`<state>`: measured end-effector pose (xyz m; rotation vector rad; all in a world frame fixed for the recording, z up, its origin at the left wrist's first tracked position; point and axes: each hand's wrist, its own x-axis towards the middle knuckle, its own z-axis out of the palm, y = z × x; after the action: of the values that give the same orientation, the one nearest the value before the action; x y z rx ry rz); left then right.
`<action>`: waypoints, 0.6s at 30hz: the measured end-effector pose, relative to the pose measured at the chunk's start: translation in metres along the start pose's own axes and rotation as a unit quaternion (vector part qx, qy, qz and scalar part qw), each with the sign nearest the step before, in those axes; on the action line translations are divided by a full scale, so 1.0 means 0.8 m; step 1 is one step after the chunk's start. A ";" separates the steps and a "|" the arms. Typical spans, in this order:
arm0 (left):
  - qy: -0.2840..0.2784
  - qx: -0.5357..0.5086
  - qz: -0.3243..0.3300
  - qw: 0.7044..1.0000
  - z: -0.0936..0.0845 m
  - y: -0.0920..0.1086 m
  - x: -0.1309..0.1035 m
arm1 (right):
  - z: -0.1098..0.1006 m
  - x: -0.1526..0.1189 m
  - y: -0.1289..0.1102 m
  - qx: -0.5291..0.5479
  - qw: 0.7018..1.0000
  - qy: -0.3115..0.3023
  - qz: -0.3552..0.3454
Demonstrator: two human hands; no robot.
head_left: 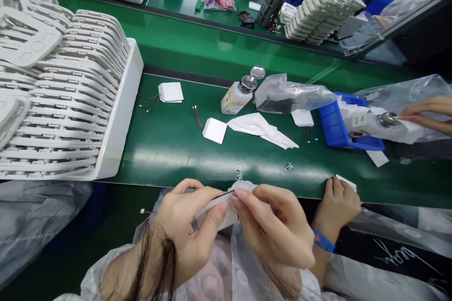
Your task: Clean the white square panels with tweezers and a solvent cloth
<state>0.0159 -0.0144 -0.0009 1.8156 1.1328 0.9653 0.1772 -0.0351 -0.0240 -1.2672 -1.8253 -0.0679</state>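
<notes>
My left hand point(187, 225) is closed on a white flat piece point(226, 211) with a dark edge, held low at the front edge of the green bench. My right hand point(273, 225) pinches at the same piece's upper edge, its fingertips close to my left ones. What lies between those right fingertips is too small to make out. A thin wire with a white connector point(142, 211) sticks out left of my left hand. Just beyond my fingers lie small white bits point(239, 175). Farther back are a white square pack point(215, 130) with wires and a crumpled white cloth point(261, 127).
A white box point(122, 113) of stacked white frames fills the left. A pump bottle point(237, 98), another square pack point(171, 92) and a plastic bag point(293, 94) stand mid-bench. At right are a blue bin point(330, 124) and a co-worker's hands point(337, 202). Another person sits opposite.
</notes>
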 end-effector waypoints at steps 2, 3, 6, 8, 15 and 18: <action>0.013 0.013 0.019 1.000 0.001 0.001 0.003 | 0.001 -0.003 0.001 -0.018 1.000 0.012 -0.016; 0.017 0.017 0.030 0.999 0.002 0.001 0.004 | 0.001 -0.004 0.001 -0.022 0.999 0.016 -0.022; 0.025 0.034 0.060 0.997 0.003 0.002 0.006 | 0.002 -0.004 0.002 -0.015 0.999 0.025 -0.020; 0.024 0.054 0.071 0.996 0.003 0.003 0.007 | 0.002 -0.002 0.001 -0.013 0.999 0.037 -0.011; 0.024 0.077 0.089 0.993 0.005 0.000 0.006 | 0.003 -0.004 -0.003 -0.027 0.998 0.051 0.010; 0.028 0.069 0.089 0.993 0.007 0.000 0.005 | 0.005 -0.007 -0.001 -0.034 0.998 0.056 0.011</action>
<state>0.0220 -0.0115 -0.0027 2.0390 1.1099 1.0698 0.1744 -0.0376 -0.0295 -1.3050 -1.7253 -0.1863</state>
